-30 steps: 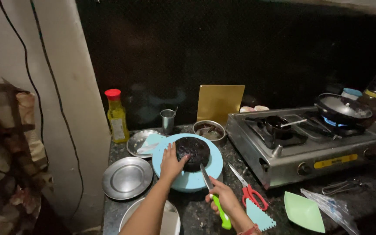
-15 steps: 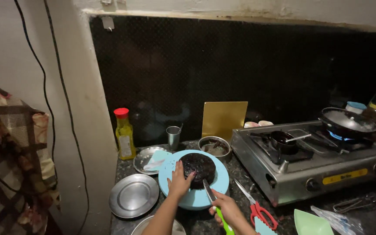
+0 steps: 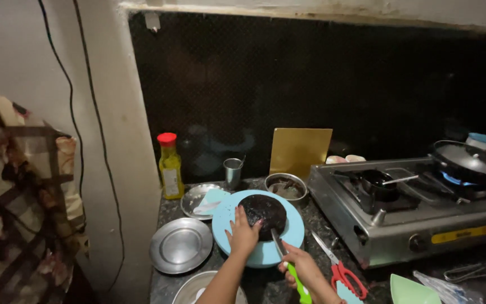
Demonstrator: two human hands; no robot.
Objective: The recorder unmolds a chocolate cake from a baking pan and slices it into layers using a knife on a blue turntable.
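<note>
A round dark cake (image 3: 265,212) sits on a light blue turntable (image 3: 227,220) on the dark counter. My left hand (image 3: 243,233) lies flat against the cake's near left side, fingers spread. My right hand (image 3: 304,270) grips a knife with a green handle (image 3: 297,280); its blade points up toward the cake's near edge and touches it.
An empty steel plate (image 3: 180,245) lies left of the turntable, another steel plate (image 3: 199,198) behind it, and a yellow bottle with a red cap (image 3: 170,166) by the wall. A steel bowl (image 3: 286,186), a steel cup (image 3: 233,170), red scissors (image 3: 342,273) and a gas stove (image 3: 417,211) with pans stand nearby.
The view has tilted upward, so the counter sits lower in frame. Both hands stay at the cake, the left on its side and the right holding the knife.
</note>
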